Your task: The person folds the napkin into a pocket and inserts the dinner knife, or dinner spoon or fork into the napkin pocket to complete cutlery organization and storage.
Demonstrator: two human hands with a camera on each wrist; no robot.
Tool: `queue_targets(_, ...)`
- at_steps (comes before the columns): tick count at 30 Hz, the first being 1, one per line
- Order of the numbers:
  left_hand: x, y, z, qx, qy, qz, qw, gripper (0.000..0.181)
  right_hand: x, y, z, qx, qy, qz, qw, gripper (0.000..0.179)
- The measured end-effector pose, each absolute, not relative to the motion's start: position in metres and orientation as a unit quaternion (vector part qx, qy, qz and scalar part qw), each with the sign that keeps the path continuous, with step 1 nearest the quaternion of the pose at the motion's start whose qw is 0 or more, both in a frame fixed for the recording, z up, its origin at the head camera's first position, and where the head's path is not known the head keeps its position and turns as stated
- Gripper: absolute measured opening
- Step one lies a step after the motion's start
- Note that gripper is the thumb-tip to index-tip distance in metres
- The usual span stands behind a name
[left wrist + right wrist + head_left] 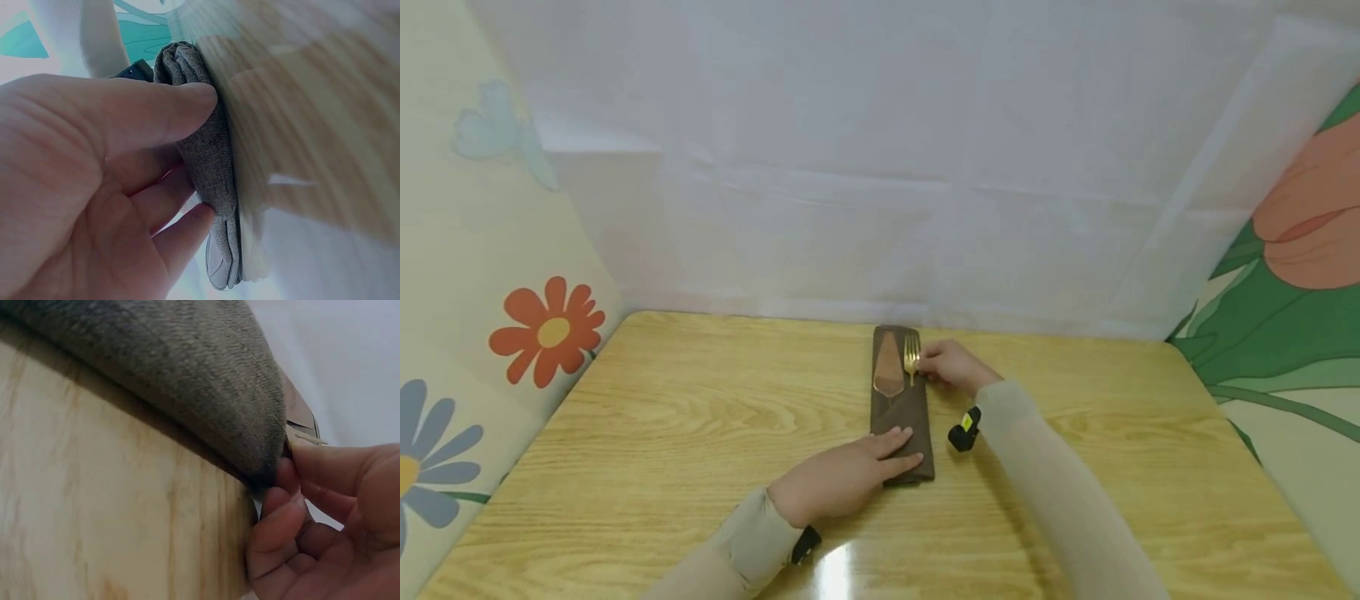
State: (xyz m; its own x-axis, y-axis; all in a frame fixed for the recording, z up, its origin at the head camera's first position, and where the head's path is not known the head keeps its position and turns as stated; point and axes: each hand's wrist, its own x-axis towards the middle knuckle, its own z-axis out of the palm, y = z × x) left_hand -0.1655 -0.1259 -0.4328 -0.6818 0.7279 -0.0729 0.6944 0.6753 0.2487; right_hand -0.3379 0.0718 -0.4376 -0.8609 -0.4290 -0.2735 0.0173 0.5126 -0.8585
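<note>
A folded dark grey-brown cloth napkin (901, 421) lies lengthwise on the table, with a diagonal fold forming a pocket. From the pocket stick out a cake server (888, 367) with a copper-coloured blade and, to its right, a gold fork (912, 354), tines pointing away from me. My left hand (842, 475) rests on the napkin's near end with fingers extended; in the left wrist view its thumb (169, 109) lies along the cloth. At the napkin's right edge, my right hand (955, 365) pinches the fork; its fingertips (284, 472) partly hide the contact.
The wood-grain table (700, 417) extends to both sides of the napkin. A white sheet (850, 167) hangs behind its far edge. Flower-patterned walls (550, 333) stand left and right. Each wrist carries a black camera (964, 429).
</note>
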Motion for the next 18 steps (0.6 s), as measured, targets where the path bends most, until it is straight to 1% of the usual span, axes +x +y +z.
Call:
queue_targets(4,-0.1663,-0.1253,-0.4321,0.389,0.910,0.109,0.091,0.058,-0.3358,0.0744,-0.4376,-0.139,0.840,-0.467,0.238,0.024)
queue_targets(10,-0.1677,-0.1261,-0.4333,0.397,0.908,0.109,0.083,0.057,-0.3350,0.0742,-0.4394,-0.146,0.843,-0.461,0.237,0.027)
queue_targets(15,-0.1694,-0.1267,-0.4346,0.400,0.906,0.106,0.086,0.055,-0.3321,0.0719,-0.4398,-0.140,0.847,-0.458,0.228,0.027)
queue_targets(18,-0.1693,-0.1270,-0.4351,0.401,0.905,0.108,0.091,0.056,-0.3299,0.0709,-0.4405,-0.131,0.852,-0.459,0.215,0.023)
